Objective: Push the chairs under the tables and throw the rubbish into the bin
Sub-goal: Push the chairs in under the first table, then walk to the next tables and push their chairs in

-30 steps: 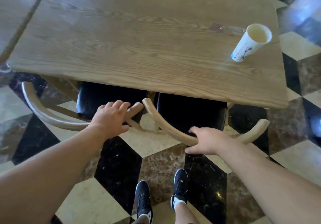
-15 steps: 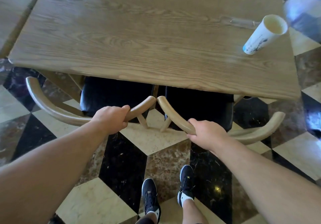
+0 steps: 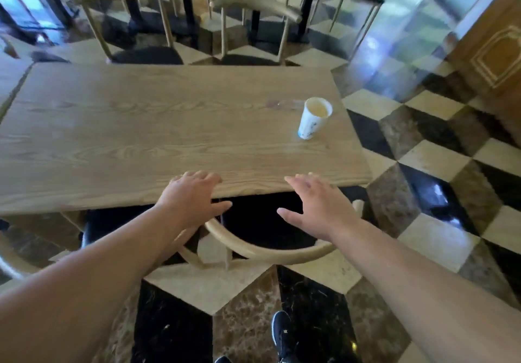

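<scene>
A wooden table [image 3: 141, 137] fills the middle of the view. Two wooden chairs with black seats are tucked under its near edge: the right chair [image 3: 267, 252] shows its curved back rail, the left chair [image 3: 95, 230] is mostly hidden by my left forearm. My left hand [image 3: 191, 199] hovers open over the table's near edge, holding nothing. My right hand [image 3: 318, 207] is open too, fingers spread, just above the right chair's back rail. A white paper cup [image 3: 313, 118] stands upright near the table's right end, beyond both hands.
Two more wooden chairs [image 3: 253, 27] stand at the far side of the table, their seats partly under it. Another table's edge [image 3: 8, 75] abuts on the left. Chequered marble floor [image 3: 423, 165] lies to the right, with a wooden panel [image 3: 493, 52] at far right.
Both hands have let go of the chair back rails and lifted, open, to the table's near edge. The chairs sit further under the table. The view has tilted up.
</scene>
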